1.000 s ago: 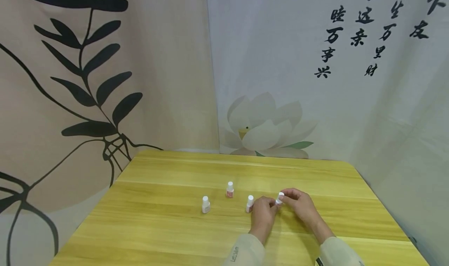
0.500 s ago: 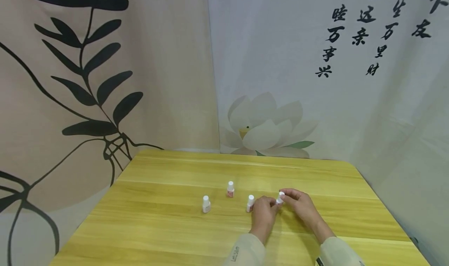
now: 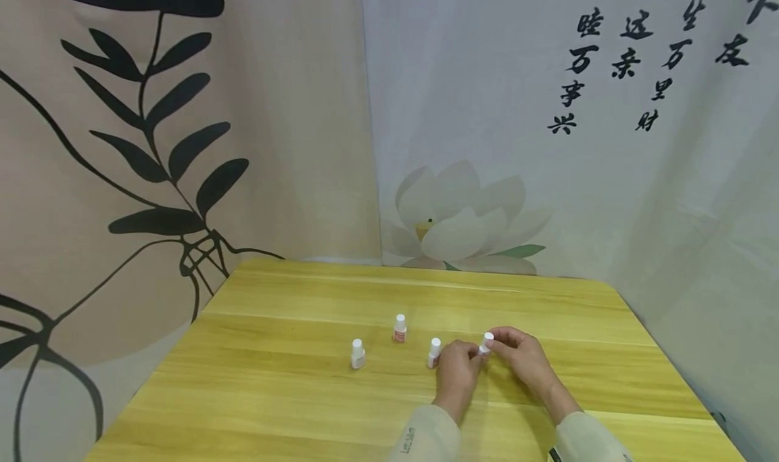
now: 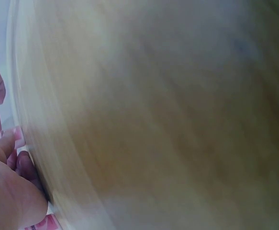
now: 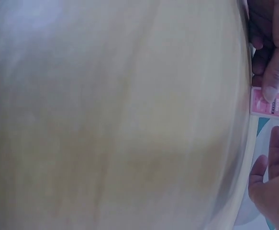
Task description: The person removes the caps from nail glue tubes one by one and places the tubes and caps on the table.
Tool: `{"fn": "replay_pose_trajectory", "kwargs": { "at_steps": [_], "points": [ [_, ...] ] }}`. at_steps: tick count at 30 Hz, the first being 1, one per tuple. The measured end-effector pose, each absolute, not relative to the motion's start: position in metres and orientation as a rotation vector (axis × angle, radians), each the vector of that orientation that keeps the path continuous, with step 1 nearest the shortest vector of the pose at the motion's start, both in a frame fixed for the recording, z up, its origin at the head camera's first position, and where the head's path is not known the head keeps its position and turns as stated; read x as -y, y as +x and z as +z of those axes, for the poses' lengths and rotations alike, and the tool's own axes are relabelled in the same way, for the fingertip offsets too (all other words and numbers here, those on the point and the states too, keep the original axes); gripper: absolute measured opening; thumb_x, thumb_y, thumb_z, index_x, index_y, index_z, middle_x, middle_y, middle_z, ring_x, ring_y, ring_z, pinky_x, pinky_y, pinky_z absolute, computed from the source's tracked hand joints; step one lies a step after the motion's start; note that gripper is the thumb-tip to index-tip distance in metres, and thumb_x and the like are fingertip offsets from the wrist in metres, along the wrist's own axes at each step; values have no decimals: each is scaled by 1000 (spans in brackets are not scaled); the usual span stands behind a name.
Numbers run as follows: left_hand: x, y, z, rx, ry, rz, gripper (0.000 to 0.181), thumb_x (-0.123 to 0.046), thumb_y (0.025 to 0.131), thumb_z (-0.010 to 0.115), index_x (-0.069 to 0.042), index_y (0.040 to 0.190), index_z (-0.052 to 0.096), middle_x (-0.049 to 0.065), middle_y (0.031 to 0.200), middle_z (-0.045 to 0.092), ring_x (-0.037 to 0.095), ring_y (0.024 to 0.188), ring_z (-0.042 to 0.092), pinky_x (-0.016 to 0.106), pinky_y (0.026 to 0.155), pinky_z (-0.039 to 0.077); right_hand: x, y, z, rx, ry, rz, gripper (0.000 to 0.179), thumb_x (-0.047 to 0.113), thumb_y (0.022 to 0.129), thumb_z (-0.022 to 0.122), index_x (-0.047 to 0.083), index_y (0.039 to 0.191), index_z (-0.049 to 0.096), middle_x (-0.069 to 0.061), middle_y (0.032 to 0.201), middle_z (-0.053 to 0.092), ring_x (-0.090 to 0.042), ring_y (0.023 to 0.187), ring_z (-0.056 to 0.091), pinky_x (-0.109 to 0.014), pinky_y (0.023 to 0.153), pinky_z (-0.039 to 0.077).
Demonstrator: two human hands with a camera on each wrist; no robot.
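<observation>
I have the left hand (image 3: 456, 374) pinching the lower body of a small held bottle (image 3: 484, 349), its thumb laid across the pink label (image 5: 264, 109) in the right wrist view. The right hand (image 3: 528, 362) is drawn narrow on the same piece, thumb and a finger at its white cap (image 3: 489, 337); from the right wrist I see some of that hand's other fingers reaching out past the bottle, unbent. The held bottle sits between the two hands, low over the worktop (image 3: 274, 394), and I can't tell whether its base bears weight there. Just beside the left hand, on its outer side, I have a second bottle (image 3: 434, 352), partly hidden by the knuckles; whether they touch I can't make out. Farther out, a third bottle (image 3: 399, 330) with a reddish label stands upright toward the back, and a fourth bottle (image 3: 357, 355) stands upright at the far left of the group, apart from the others. Pale sleeves (image 3: 428, 433) cover both forearms. Beyond the worktop I get hanging cloth (image 3: 304, 144) printed with dark leaves, a pale lotus and black characters.
</observation>
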State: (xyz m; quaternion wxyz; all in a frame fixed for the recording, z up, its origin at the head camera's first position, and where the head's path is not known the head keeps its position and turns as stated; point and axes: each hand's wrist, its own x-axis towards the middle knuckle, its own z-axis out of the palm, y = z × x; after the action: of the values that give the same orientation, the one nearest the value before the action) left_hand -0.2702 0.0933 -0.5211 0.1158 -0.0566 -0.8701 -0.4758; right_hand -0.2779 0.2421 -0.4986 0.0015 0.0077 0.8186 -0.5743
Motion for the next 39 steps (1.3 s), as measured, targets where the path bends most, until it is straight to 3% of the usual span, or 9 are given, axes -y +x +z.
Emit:
{"fn": "replay_pose_trajectory", "kwargs": {
  "at_steps": [10,18,31,39],
  "points": [
    [-94,-271,-520,2569,-145,-1380,7,-22,81,81,-15,81,79,-11,72,64,2,67,52,29,74,41,-241,-276,-498,-2546,-19,-1823,37,21,98,65,-4,124,62,-10,115,67,-18,102,58,-34,91,47],
    [-94,-270,-519,2547,-159,-1379,9,-19,81,81,-15,74,77,-12,66,61,2,61,47,25,66,38,-241,-277,-496,-2559,8,-1807,40,29,94,70,0,121,64,-8,111,66,-19,102,57,-31,89,46],
    [-93,-270,-518,2568,-149,-1359,7,-22,81,81,-16,80,79,-11,72,65,2,65,50,28,70,40,-239,-276,-494,-2558,12,-1791,37,24,98,65,-3,125,63,-8,115,67,-18,104,57,-34,92,45],
    [-93,-272,-519,2563,-153,-1399,7,-19,82,81,-15,76,78,-14,65,60,3,61,47,27,68,37,-240,-277,-495,-2565,12,-1781,41,28,96,68,0,125,63,-8,117,66,-20,107,57,-35,93,45]
  ]
}}
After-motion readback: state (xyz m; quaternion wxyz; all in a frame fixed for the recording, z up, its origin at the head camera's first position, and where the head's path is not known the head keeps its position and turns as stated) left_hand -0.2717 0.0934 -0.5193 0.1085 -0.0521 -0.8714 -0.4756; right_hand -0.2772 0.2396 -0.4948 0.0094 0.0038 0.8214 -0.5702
